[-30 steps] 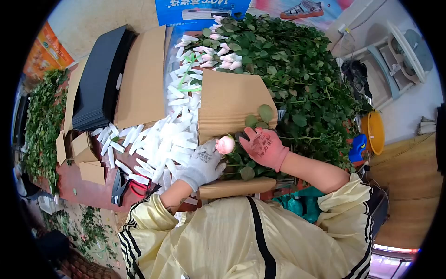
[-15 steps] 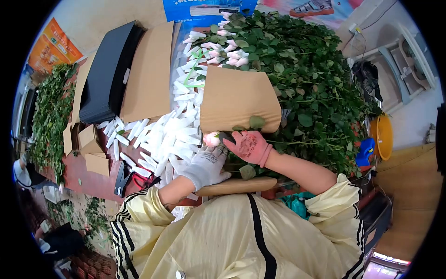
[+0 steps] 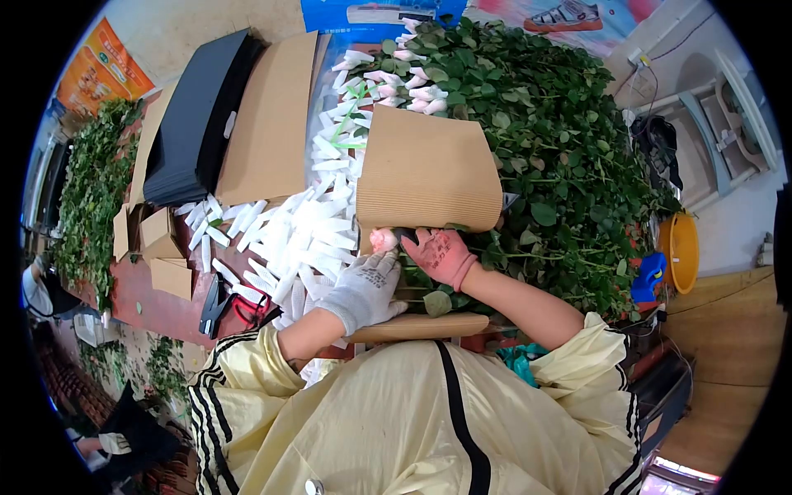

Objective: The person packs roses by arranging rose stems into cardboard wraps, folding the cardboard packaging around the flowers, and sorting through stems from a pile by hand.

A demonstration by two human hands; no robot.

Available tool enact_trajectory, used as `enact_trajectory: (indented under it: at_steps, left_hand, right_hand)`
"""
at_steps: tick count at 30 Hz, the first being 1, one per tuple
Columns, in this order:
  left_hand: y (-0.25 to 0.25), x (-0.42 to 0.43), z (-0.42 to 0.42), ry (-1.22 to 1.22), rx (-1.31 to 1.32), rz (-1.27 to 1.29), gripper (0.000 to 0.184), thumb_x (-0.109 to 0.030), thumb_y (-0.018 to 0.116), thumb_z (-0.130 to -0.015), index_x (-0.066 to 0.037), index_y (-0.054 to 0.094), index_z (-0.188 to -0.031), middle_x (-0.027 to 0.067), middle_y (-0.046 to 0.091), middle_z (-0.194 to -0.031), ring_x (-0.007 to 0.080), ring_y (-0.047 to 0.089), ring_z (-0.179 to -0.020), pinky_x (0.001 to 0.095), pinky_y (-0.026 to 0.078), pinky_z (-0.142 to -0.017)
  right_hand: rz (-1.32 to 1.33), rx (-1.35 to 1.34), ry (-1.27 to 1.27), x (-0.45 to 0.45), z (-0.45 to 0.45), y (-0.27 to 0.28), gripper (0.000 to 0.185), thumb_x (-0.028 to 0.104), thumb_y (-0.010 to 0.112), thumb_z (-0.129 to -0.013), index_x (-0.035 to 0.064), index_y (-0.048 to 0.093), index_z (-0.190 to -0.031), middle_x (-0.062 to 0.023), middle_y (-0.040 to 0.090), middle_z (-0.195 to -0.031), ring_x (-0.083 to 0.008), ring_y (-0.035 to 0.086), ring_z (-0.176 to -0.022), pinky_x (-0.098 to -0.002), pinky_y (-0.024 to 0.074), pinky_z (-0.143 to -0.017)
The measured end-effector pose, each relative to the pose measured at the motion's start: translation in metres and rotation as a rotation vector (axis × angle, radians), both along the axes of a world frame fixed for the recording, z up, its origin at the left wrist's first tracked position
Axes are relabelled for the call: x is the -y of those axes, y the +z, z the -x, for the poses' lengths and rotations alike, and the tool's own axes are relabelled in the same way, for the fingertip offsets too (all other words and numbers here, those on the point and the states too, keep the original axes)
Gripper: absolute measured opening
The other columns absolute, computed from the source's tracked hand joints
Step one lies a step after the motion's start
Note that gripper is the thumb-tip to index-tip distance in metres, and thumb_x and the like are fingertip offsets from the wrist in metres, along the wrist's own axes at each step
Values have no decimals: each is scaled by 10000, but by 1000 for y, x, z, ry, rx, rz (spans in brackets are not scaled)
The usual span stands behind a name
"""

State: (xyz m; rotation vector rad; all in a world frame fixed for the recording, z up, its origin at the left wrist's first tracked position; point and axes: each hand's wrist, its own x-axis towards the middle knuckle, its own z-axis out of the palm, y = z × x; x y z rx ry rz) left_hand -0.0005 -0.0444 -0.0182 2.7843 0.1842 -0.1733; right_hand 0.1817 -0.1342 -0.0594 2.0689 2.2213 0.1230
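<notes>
A pale pink rose (image 3: 383, 239) lies at the near edge of a sheet of corrugated cardboard (image 3: 429, 165), its bloom pointing left. My left hand (image 3: 367, 289), in a white glove, lies flat with fingers stretched out, the tips touching or just under the bloom. My right hand (image 3: 439, 256), in a pink-red glove with dark fingertips, is closed at the rose's stem just behind the bloom; the exact grip is partly hidden. A leaf (image 3: 437, 302) and other stems show below the right hand, above a rolled cardboard edge (image 3: 421, 328).
White foam mesh sleeves (image 3: 305, 239) are heaped on the left. Sleeved pink roses (image 3: 425, 95) and a large pile of leafy stems (image 3: 553, 148) fill the back and right. Black sheets (image 3: 198, 124), a black stapler (image 3: 214, 307) and a yellow basin (image 3: 681, 252) stand around.
The leaf that lay over the cardboard's near edge no longer shows there. My right hand has shifted slightly left, staying by the bloom. My left hand stays flat. The camera view has moved a little.
</notes>
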Motion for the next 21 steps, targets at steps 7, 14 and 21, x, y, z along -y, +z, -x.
enact_trajectory:
  at_steps: [7,14,21]
  left_hand:
    - [0,3,7,20,23,26,669,-464,534,-815,48,463,-1239,228,419,-1327,325,391,-1250,403,276,-1060]
    - [4,4,4,9,-32,8,666,-462,520,-826,48,447,-1248,224,392,-1350,330,378,-1259,406,264,-1070]
    - [6,5,4,21,-35,17,673,-465,541,-810,44,454,-1241,229,395,-1344,325,382,-1253,406,272,-1061]
  right_hand:
    - [-89,-120,59,8,-3,15,309,205,485,-835,147,557,-1130,-148,578,-957,-293,572,-878,-397,466,-666]
    - [-167,-79,102,4,-4,5,337,213,491,-827,159,554,-1154,-148,569,-959,-291,573,-849,-387,473,-621]
    - [-160,-13,65,2,-3,-12,310,220,474,-839,158,559,-1131,-144,576,-889,-286,574,-820,-380,463,-633]
